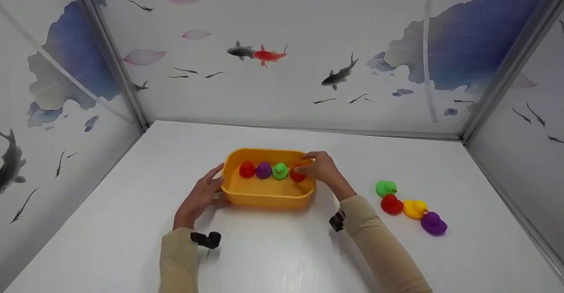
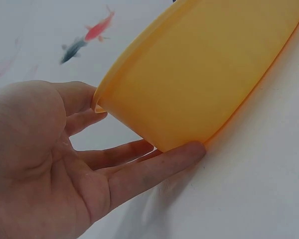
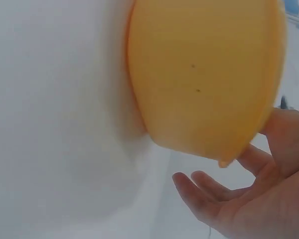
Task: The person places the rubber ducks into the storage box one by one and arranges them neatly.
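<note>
A yellow plastic basin (image 1: 264,201) stands on the white table. Inside it, in a row, sit a red toy duck (image 1: 247,169), a purple one (image 1: 263,170), a green one (image 1: 280,171) and another red one (image 1: 298,175). At the basin's left end my left hand (image 1: 200,198) holds it, some fingers at the rim and others low against the wall in the left wrist view. My right hand (image 1: 324,168) grips the right rim, one digit reaching inside over the second red duck and partly hiding it. Its other fingers (image 3: 189,196) are outside the wall.
Right of the basin, a green duck (image 1: 385,188), a red duck (image 1: 391,204), a yellow duck (image 1: 414,209) and a purple duck (image 1: 433,223) lie in a slanting line on the table (image 1: 273,249). Printed panels (image 1: 286,20) with fish enclose the back and sides.
</note>
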